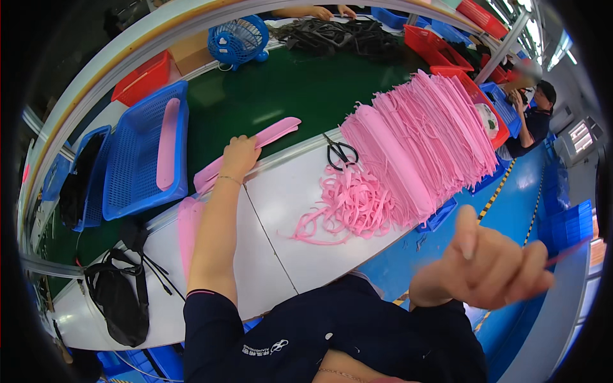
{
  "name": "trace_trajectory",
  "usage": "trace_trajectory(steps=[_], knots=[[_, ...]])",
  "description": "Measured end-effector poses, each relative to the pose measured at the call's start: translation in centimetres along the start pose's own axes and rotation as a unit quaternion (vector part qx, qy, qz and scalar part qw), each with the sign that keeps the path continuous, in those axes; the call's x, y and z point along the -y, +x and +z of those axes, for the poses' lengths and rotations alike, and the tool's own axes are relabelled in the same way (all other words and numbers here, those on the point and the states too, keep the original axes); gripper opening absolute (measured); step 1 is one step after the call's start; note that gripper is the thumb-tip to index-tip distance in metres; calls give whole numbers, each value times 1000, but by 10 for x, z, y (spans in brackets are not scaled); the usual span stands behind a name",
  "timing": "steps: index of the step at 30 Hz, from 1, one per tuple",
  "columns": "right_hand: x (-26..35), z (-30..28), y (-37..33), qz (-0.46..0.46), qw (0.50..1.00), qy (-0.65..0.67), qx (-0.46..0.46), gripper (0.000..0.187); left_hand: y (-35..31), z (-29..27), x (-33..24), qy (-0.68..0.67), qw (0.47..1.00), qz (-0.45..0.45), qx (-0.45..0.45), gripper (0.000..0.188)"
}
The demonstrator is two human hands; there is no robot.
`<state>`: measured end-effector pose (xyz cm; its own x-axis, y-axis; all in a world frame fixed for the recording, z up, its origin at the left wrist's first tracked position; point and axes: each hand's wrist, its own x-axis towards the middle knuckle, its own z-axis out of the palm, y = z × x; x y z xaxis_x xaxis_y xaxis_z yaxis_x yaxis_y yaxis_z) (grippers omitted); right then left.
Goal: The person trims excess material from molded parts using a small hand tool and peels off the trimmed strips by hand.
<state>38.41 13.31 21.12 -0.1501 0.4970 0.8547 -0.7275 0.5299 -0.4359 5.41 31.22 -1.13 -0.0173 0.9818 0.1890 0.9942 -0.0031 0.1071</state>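
My left hand (241, 156) is closed over a long, flat pink piece (278, 131) with rounded ends, lying across the edge of the green surface. Raised at the right, over the floor, my right hand (495, 265) is blurred, its fingers curled. A thin pinkish strip (568, 253) sticks out from its far side. On the white table to the right, a large stack of pink pieces (421, 140) with stringy edges rests beside a loose heap of narrow pink strips (357, 201). Black-handled snips (341, 153) lie next to them. Another pink piece (187, 233) is partly behind my left forearm.
A blue basket (137, 159) at left holds one pink piece (168, 143). A black bag with straps (121, 297) lies near left. Farther back are a blue fan (238, 41), black straps (338, 35) and red bins (437, 48). Another person (536, 121) sits far right.
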Motion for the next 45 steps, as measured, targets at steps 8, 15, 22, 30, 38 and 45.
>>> trace_trajectory(steps=[8,15,22,30,38,45], knots=[[-90,-47,-87,425,849,-73,-306,34,-13,-36,-2,-33,984,22,-172,7],[-103,-45,-108,476,843,-22,-251,32,-24,-1,-10,-51,997,23,-61,14],[-111,-65,-129,503,818,-126,-249,32,-13,-2,-7,-96,994,28,40,32],[-131,-100,-154,444,809,-314,-222,26,-17,-3,-12,-101,993,24,54,30],[-146,-92,-174,280,732,-620,21,18,-21,3,-24,-103,995,16,12,35],[-151,-96,-180,244,750,-614,37,19,-24,-2,-14,-160,986,5,46,34]])
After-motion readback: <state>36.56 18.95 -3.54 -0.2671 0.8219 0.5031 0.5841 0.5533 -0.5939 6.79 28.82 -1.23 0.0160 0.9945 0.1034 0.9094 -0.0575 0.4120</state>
